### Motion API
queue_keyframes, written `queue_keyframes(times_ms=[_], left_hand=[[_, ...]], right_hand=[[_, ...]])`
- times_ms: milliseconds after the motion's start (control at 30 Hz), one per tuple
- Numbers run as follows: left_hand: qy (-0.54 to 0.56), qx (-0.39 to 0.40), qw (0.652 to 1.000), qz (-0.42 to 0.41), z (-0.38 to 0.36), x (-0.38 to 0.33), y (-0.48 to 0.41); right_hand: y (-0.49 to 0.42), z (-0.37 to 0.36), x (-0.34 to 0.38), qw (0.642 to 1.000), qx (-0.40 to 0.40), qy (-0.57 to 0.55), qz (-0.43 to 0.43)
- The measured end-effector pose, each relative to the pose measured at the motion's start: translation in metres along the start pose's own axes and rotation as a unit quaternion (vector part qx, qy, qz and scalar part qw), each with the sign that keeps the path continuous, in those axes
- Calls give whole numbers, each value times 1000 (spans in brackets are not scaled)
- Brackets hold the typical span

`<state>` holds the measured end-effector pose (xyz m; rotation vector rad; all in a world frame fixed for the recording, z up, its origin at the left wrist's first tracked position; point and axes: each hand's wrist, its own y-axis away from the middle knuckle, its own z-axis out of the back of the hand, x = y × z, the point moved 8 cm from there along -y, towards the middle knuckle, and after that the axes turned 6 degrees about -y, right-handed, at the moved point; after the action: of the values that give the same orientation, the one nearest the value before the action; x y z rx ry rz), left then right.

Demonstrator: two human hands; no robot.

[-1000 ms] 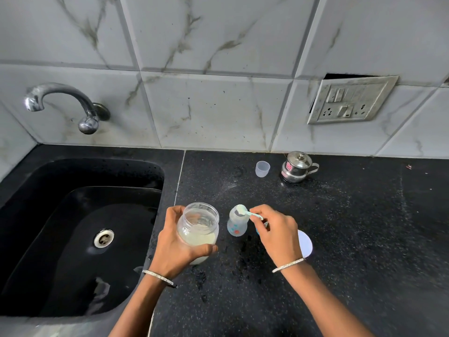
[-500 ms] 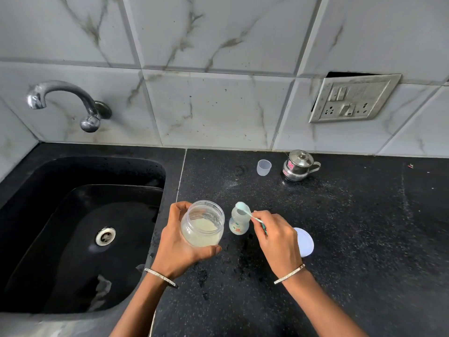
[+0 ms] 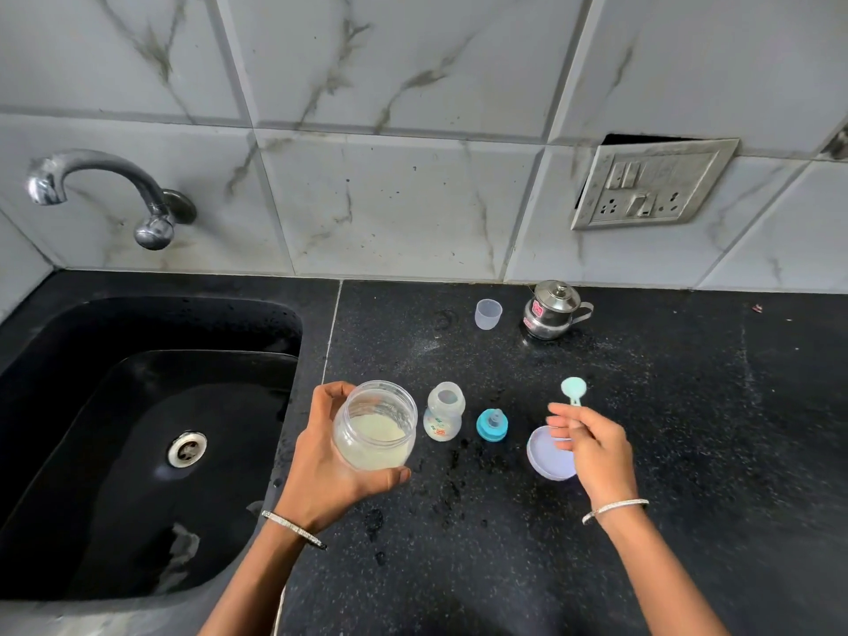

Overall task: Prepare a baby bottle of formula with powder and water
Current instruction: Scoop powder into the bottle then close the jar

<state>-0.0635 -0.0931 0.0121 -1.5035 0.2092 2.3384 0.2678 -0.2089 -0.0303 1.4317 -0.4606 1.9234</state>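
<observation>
Gripping jar point(image 3: 374, 424) left-handed, pinching scoop point(image 3: 573, 390) right-handed

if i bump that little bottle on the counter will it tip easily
Probably: the bottle stands upright and looks like small clear plastic, so it is likely light and easy to topple. Its top is open, with the teat ring lying beside it, so contents could spill. Wet spots on the counter near it may let it slide.

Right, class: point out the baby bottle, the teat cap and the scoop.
baby bottle point(image 3: 441, 422): head view, its clear body.
teat cap point(image 3: 483, 427): head view, its blue ring.
scoop point(image 3: 573, 386): head view, its bowl.
</observation>
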Motion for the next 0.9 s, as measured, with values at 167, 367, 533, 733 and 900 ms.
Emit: queue_keyframes(times_ms=[167,367,533,733,900], left_hand=[[-2,6,1000,-7,-2,-4,0],[-3,17,1000,-13,-5,-10,2],[-7,23,1000,-12,-5,-13,2],[-42,23,999,-7,-7,-13,0],[-60,44,997,-13,-17,-13,2]], right_hand=[[-6,-2,-29,922,73,380,11],[-14,-18,-46,889,98,447,2],[-16,-16,-26,913,58,404,3],[14,-40,48,988,153,-22,-14],[58,-84,101,924,285,-255,30]])
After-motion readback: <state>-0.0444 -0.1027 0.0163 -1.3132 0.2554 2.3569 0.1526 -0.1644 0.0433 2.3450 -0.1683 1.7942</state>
